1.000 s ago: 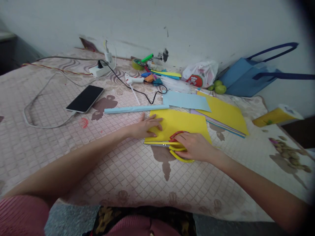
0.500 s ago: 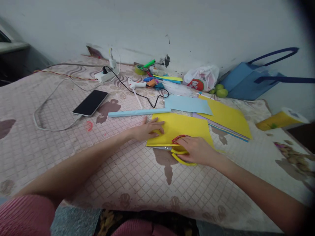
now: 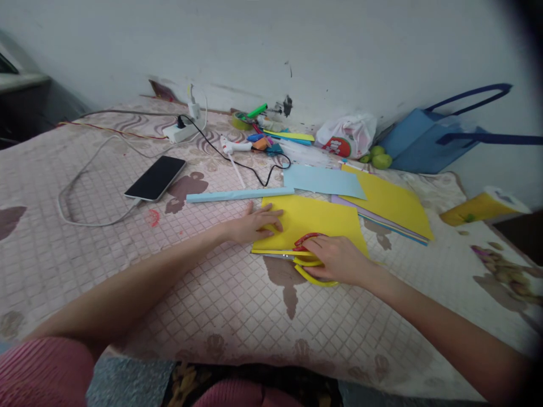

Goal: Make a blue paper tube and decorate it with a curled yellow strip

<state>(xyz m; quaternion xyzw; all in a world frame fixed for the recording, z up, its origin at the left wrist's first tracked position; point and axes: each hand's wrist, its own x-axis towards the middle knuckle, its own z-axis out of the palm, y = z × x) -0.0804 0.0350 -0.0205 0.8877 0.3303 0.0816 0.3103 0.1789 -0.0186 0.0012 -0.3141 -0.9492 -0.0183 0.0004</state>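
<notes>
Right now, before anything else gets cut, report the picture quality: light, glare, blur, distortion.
Head view: dull, fairly even light with soft shadows; small bright glints on the scissors near the right hand. Head view, right side: black shading hides the upper corner and darkens the right forearm towards the elbow; the yellow roll looks soft and stretched.

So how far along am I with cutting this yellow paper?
The narrow light-blue paper strip lying beyond your left hand already looks made. In hand is the yellow paper sheet: the left hand presses it while your right hand holds red-and-yellow-handled scissors at its near edge. Finishing that cut is probably left, though your right hand partly hides its progress.
</notes>
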